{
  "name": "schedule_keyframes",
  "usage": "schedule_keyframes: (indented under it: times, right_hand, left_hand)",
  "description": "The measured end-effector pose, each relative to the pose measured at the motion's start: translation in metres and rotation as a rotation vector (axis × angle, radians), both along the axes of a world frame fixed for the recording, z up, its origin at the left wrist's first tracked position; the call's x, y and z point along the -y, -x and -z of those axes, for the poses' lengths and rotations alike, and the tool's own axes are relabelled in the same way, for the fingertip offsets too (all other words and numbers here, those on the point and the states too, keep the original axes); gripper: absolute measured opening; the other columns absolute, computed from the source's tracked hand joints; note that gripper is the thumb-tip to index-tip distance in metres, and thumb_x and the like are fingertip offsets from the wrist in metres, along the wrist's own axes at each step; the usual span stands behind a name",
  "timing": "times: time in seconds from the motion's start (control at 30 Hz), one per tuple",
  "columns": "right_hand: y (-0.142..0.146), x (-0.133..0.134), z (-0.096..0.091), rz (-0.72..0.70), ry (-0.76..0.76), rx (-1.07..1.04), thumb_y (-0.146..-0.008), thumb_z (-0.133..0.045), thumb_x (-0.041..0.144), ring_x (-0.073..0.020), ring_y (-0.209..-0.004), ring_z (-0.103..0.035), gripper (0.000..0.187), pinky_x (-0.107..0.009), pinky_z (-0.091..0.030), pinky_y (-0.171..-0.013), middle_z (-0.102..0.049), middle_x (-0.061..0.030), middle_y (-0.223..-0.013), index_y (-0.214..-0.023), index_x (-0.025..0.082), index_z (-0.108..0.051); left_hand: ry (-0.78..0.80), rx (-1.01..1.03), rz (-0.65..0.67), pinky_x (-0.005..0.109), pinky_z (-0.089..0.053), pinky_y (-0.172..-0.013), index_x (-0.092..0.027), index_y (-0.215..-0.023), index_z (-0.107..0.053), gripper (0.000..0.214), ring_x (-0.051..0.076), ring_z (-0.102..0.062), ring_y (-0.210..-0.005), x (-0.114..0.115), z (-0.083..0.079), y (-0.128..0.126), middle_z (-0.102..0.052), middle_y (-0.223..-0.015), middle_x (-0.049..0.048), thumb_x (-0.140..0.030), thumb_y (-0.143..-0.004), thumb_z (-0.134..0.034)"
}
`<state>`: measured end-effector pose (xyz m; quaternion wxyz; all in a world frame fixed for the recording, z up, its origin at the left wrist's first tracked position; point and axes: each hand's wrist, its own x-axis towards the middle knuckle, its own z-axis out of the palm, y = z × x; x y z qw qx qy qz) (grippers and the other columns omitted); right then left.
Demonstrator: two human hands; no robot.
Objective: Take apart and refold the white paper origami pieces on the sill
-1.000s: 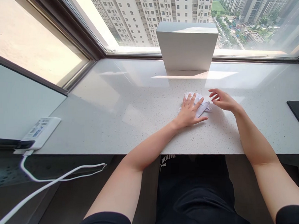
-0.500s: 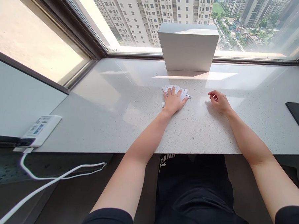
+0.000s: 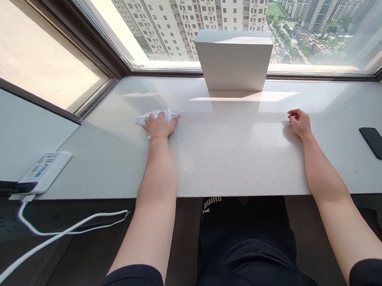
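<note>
My left hand lies flat, fingers spread, on a white folded paper piece at the left part of the speckled white counter. Only the paper's left and top edges show past the fingers. My right hand rests on the counter far to the right, fingers loosely curled, with nothing visible in it. About a third of the picture's width lies between the hands.
A white box stands at the back against the window. A black phone lies at the right edge. A white power strip with a white cable sits on the dark ledge at left.
My left hand slid the folded paper leftward and away across the counter. My right hand drew off to the right and curled its fingers.
</note>
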<state>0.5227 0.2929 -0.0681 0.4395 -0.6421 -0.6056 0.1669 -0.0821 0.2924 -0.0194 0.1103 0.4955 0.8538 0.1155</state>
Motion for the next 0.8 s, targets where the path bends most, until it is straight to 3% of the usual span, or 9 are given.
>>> schedule_keyframes:
  times: [0.2,0.3,0.37,0.47,0.5,0.57,0.67,0.8]
  right_hand:
    - [0.004,-0.003,0.005,0.006,-0.001,-0.006,-0.082,-0.070,0.027,-0.0285,-0.088,-0.077,0.026,-0.048,-0.067,-0.089,-0.085,-0.0076,-0.100,-0.104,0.027,-0.082]
    - [0.006,-0.003,0.006,0.014,0.014,-0.008,-0.082,-0.070,0.027,-0.0287,-0.089,-0.077,0.026,-0.049,-0.068,-0.091,-0.086,-0.0079,-0.102,-0.105,0.027,-0.082]
    - [0.006,-0.004,0.006,0.015,0.023,-0.010,-0.083,-0.070,0.027,-0.0290,-0.089,-0.077,0.026,-0.049,-0.068,-0.091,-0.087,-0.0081,-0.103,-0.106,0.027,-0.083]
    - [0.006,-0.004,0.007,0.009,0.014,0.013,-0.086,-0.070,0.026,-0.0311,-0.094,-0.080,0.027,-0.051,-0.068,-0.093,-0.088,-0.0096,-0.106,-0.109,0.026,-0.084]
    - [0.006,-0.004,0.008,0.009,0.003,0.029,-0.087,-0.069,0.027,-0.0326,-0.098,-0.081,0.028,-0.052,-0.069,-0.095,-0.088,-0.0106,-0.108,-0.111,0.026,-0.084]
    - [0.006,-0.005,0.009,0.014,-0.024,0.075,-0.091,-0.069,0.028,-0.0364,-0.108,-0.082,0.029,-0.056,-0.070,-0.099,-0.089,-0.0136,-0.117,-0.115,0.026,-0.085]
    - [0.009,-0.005,0.013,0.006,-0.034,0.190,-0.095,-0.071,0.032,-0.0432,-0.128,-0.079,0.030,-0.065,-0.066,-0.114,-0.087,-0.0178,-0.132,-0.119,0.027,-0.087]
    - [0.011,-0.006,0.017,-0.049,0.007,0.301,-0.096,-0.075,0.037,-0.0499,-0.142,-0.070,0.025,-0.077,-0.053,-0.131,-0.084,-0.0189,-0.140,-0.114,0.028,-0.090]
  left_hand:
    - [-0.059,-0.007,0.005,0.081,-0.008,-0.151,-0.012,-0.193,-0.039,0.094,0.052,-0.014,-0.193,0.005,-0.006,-0.007,-0.025,-0.203,0.0303,-0.068,-0.119,-0.052]
    - [-0.196,-0.045,0.071,0.076,-0.001,-0.154,-0.010,-0.192,-0.039,0.096,0.050,-0.009,-0.194,0.000,-0.007,-0.015,-0.024,-0.204,0.0280,-0.069,-0.118,-0.052]
    - [-0.332,-0.049,0.178,0.070,-0.006,-0.157,-0.011,-0.187,-0.049,0.087,0.046,-0.017,-0.193,-0.007,-0.003,-0.027,-0.035,-0.201,0.0258,-0.062,-0.117,-0.056]
    - [-0.458,0.082,0.442,0.056,-0.033,-0.154,-0.017,-0.170,-0.068,0.063,0.037,-0.051,-0.178,-0.018,0.015,-0.058,-0.064,-0.182,0.0214,-0.049,-0.119,-0.052]
    - [-0.451,0.133,0.549,0.053,-0.039,-0.151,-0.017,-0.166,-0.072,0.060,0.035,-0.058,-0.172,-0.020,0.023,-0.070,-0.069,-0.176,0.0206,-0.048,-0.119,-0.050]
    - [-0.398,0.169,0.679,0.054,-0.040,-0.151,-0.017,-0.163,-0.074,0.060,0.036,-0.057,-0.173,-0.022,0.040,-0.090,-0.070,-0.177,0.0206,-0.048,-0.117,-0.051]
    - [-0.267,0.135,0.744,0.060,-0.033,-0.154,-0.019,-0.166,-0.074,0.063,0.039,-0.050,-0.180,-0.019,0.058,-0.107,-0.063,-0.185,0.0200,-0.053,-0.115,-0.057]
    - [-0.185,0.079,0.756,0.058,-0.027,-0.157,-0.017,-0.173,-0.068,0.068,0.039,-0.043,-0.186,-0.016,0.061,-0.108,-0.053,-0.193,0.0205,-0.053,-0.116,-0.054]
